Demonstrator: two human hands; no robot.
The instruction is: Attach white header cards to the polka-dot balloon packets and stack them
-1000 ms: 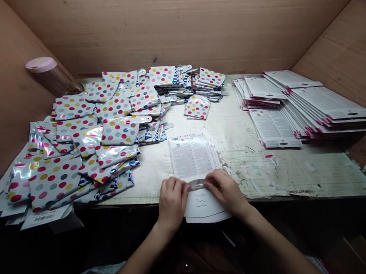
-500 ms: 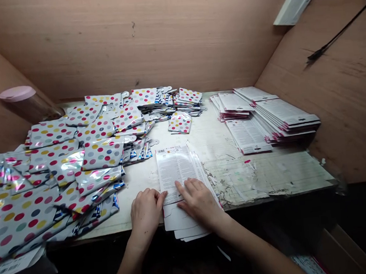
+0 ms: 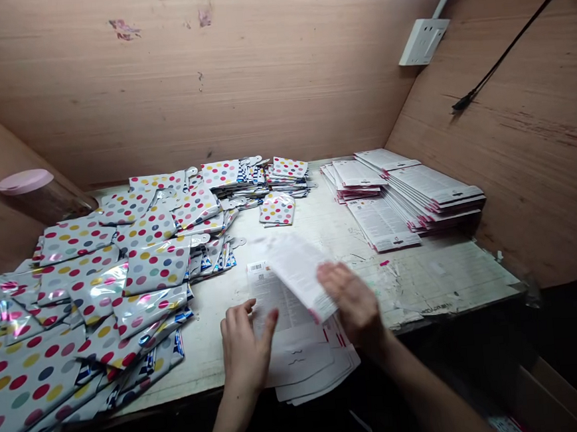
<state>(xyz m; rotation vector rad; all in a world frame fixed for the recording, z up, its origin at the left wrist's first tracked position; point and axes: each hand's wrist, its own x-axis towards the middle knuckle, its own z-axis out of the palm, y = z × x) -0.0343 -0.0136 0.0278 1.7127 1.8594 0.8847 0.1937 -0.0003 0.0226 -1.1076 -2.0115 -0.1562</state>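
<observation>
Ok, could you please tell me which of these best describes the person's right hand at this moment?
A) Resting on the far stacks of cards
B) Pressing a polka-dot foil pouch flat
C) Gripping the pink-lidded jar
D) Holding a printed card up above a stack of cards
D: the right hand is at the lower end of the tilted printed card, which is raised above the stack of cards.

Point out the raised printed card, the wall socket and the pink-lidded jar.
Printed card (image 3: 297,275), head view, on its printed face.
Wall socket (image 3: 423,41), head view, on its white faceplate.
Pink-lidded jar (image 3: 22,182), head view, on its lid.
</observation>
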